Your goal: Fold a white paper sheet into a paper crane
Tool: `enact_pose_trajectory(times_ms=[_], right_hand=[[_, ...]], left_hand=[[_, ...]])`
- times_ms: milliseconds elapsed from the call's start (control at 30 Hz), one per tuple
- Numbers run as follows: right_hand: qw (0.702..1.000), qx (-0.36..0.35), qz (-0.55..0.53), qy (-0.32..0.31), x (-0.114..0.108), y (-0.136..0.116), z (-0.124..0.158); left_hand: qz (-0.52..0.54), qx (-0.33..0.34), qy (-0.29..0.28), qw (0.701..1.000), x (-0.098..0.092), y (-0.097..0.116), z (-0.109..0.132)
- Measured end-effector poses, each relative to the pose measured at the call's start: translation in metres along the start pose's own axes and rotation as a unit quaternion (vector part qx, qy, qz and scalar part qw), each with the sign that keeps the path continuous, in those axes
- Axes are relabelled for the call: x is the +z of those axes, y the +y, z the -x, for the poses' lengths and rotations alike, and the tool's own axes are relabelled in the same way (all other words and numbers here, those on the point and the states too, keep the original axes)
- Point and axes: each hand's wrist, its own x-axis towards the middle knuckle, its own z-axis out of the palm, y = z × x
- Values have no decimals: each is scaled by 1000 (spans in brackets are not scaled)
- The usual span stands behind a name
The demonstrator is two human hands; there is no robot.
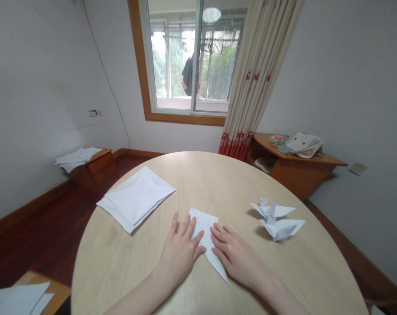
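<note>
A folded piece of white paper [203,221] lies on the round wooden table [214,175], its narrow point toward me. My left hand [182,245] rests on its left side with the fingers spread. On the right edge of the paper lies my right hand [233,251], fingers stretched out flat and close together. Parts of the paper are hidden under both hands. Two folded paper cranes [282,228] stand to the right of my right hand, one partly behind the other. Left of my left hand is a stack of creased white paper sheets [137,197].
Beyond the table, a small drawer cabinet [102,167] with papers on it stands at the left. A corner wooden stand [300,173] holding a cloth bag [305,144] is at the right. More white paper [18,299] lies on a wooden surface at lower left.
</note>
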Motion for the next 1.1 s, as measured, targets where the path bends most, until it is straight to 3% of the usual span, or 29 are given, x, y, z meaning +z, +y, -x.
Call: enact_pose_trajectory(times_ms=[500, 667, 867, 1100], right_hand=[[998, -41, -33, 21, -6, -1, 3], [997, -47, -50, 47, -7, -2, 3], [995, -55, -58, 57, -5, 0, 3], [989, -79, -104, 66, 1, 1, 3]], left_hand=[[34, -38, -51, 997, -1, 0, 1], [2, -30, -69, 997, 8, -1, 1], [-41, -22, -46, 998, 20, -5, 1], [-43, -5, -61, 997, 8, -12, -3]])
